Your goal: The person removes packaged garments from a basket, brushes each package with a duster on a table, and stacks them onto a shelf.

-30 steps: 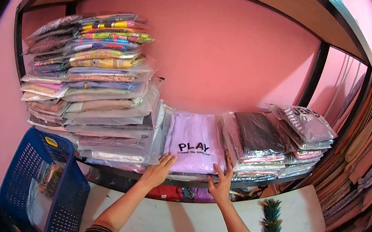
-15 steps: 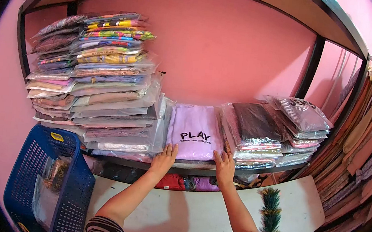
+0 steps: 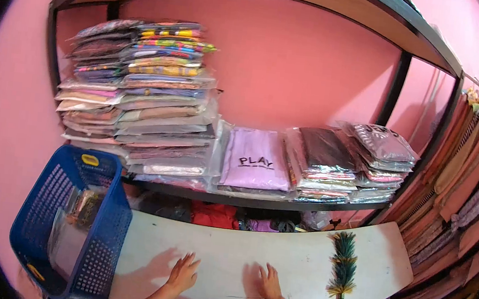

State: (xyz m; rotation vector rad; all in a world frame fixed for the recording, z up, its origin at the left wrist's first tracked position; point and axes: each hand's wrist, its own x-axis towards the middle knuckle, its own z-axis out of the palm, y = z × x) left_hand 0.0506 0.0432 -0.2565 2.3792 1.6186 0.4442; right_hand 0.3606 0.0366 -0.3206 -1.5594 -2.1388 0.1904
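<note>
My left hand (image 3: 182, 273) is over the left half of the white table (image 3: 298, 255), fingers apart and nothing in it. To its right, my right hand (image 3: 269, 282) also hovers with loose, spread fingers, holding nothing. Both cast shadows on the tabletop. Beyond them, on the shelf (image 3: 234, 200), lies a lilac garment (image 3: 258, 151) in clear plastic, printed with "PLAY". It sits between a tall pile of bagged clothes (image 3: 160, 124) on the left and a lower pile with a dark garment (image 3: 328, 150) on top.
A blue perforated basket (image 3: 116, 236) with a few plastic packets inside stands at the table's left. A green tinsel-like duster (image 3: 344, 265) lies on the right. More bagged clothes (image 3: 383, 147) fill the shelf's right end. Hanging garments (image 3: 453, 172) line the right side. Red cloth (image 3: 214, 214) shows under the shelf.
Both hands have come away from the lilac packet's front edge and back toward me over the table. The packet stays on the shelf. The camera view has shifted.
</note>
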